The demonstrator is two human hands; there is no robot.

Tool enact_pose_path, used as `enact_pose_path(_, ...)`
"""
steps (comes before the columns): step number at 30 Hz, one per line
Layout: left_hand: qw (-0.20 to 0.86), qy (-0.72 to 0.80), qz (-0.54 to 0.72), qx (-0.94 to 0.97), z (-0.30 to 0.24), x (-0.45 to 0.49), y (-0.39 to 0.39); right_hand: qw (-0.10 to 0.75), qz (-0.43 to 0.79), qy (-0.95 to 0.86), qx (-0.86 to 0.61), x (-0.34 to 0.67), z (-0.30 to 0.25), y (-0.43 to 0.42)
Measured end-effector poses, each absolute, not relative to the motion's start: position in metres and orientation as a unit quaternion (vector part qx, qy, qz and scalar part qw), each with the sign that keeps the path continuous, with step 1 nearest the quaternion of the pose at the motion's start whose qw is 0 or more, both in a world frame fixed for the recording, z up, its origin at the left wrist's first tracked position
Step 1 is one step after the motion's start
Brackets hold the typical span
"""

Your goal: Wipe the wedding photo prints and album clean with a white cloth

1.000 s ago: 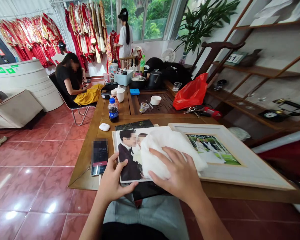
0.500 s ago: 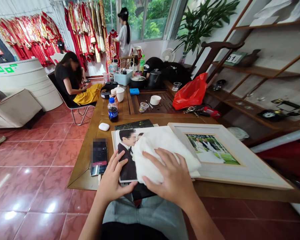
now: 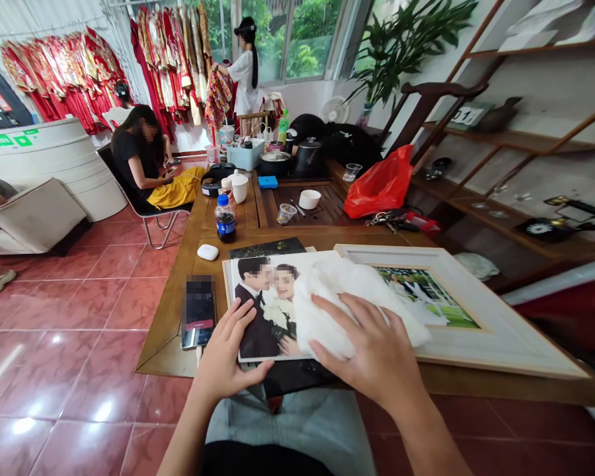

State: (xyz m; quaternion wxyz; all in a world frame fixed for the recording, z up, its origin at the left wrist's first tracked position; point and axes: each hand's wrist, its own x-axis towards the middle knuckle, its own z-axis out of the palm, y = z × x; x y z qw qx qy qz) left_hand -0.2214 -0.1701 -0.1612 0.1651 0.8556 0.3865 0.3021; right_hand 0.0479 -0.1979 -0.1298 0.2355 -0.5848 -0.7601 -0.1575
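Note:
A photo print (image 3: 265,324) of a couple lies on the wooden table in front of me. My left hand (image 3: 235,350) rests along its left edge, fingers spread, with the thumb near the lower edge. My right hand (image 3: 369,344) grips a bunched white cloth (image 3: 327,291), its fingers and thumb spread over the fabric. The cloth covers the print's right part and reaches over the neighbouring frame. That wide pale frame (image 3: 500,347) lies on the right and holds a small wedding picture (image 3: 441,301). Under the print, dark sheets (image 3: 272,248) stick out at the back and front.
A phone (image 3: 198,314) with a cable lies left of the print, near a white earbud case (image 3: 207,252) and a dark drink bottle (image 3: 225,219). Behind are a white bowl (image 3: 309,199), a plastic cup (image 3: 286,213) and a red bag (image 3: 379,188). A person (image 3: 143,155) sits beyond the table.
My right hand has moved right with the white cloth, uncovering the second figure in the print. My left hand stays in place. The standing person far back has lifted a red garment.

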Motion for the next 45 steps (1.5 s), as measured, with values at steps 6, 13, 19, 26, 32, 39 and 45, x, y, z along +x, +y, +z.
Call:
enact_pose_path(6,0.171,0.386,0.303,0.854,-0.162,-0.221,-0.17,0.234,-0.171,-0.743,-0.604,0.055,-0.132,-0.199)
enact_pose_path(13,0.172,0.379,0.308,0.856,-0.162,-0.222,-0.169,0.25,-0.114,-0.783,-0.558,0.017,-0.126,-0.194)
enact_pose_path(19,0.17,0.371,0.308,0.86,-0.161,-0.223,-0.168,0.28,-0.07,-0.792,-0.538,-0.003,-0.122,-0.195)
enact_pose_path(26,0.189,0.349,0.316,0.862,-0.151,-0.227,-0.164,0.291,-0.066,-0.791,-0.534,-0.002,-0.123,-0.195)
enact_pose_path(32,0.143,0.391,0.26,0.871,-0.12,-0.219,-0.151,0.287,-0.069,-0.791,-0.536,-0.005,-0.122,-0.195)
enact_pose_path(39,0.11,0.406,0.192,0.887,-0.096,-0.211,-0.126,0.281,-0.082,-0.797,-0.528,0.003,-0.128,-0.194)
enact_pose_path(45,0.104,0.397,0.211,0.887,-0.122,-0.197,-0.124,0.267,-0.086,-0.804,-0.524,0.004,-0.13,-0.194)
